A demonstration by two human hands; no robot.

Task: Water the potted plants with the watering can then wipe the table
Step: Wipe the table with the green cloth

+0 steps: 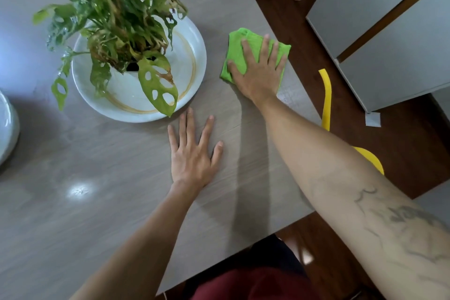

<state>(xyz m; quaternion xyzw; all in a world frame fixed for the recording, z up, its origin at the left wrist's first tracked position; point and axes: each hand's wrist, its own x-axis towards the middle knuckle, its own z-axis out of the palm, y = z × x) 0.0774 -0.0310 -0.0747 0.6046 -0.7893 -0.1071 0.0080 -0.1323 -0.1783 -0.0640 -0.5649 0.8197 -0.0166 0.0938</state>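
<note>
I see the green cloth (237, 56) lying bunched on the grey counter (121, 202), close to its right edge and just to the right of the plant's saucer. My right hand (258, 73) lies flat on top of it, fingers straight and spread, the palm covering the near half of the cloth while green fabric shows beyond the fingertips and along the left side by the thumb. That grip is apart, pressing down rather than curled round the fabric. My left hand (192, 153) rests flat on the bare counter, nearer to me and to the left of the cloth, well apart from it, fingers straight and splayed; its grip is also apart and holds nothing. Just beyond its fingertips sits the white saucer (192, 66) with the potted plant (117, 17) standing in it, a holed leaf hanging over the near rim. At the far left edge of the view a second white rim (7, 126) shows only in part. Off the counter's right edge, a yellow strip (327, 95) lies on the dark wooden floor (401, 153) beside a grey cabinet (389, 44).
</note>
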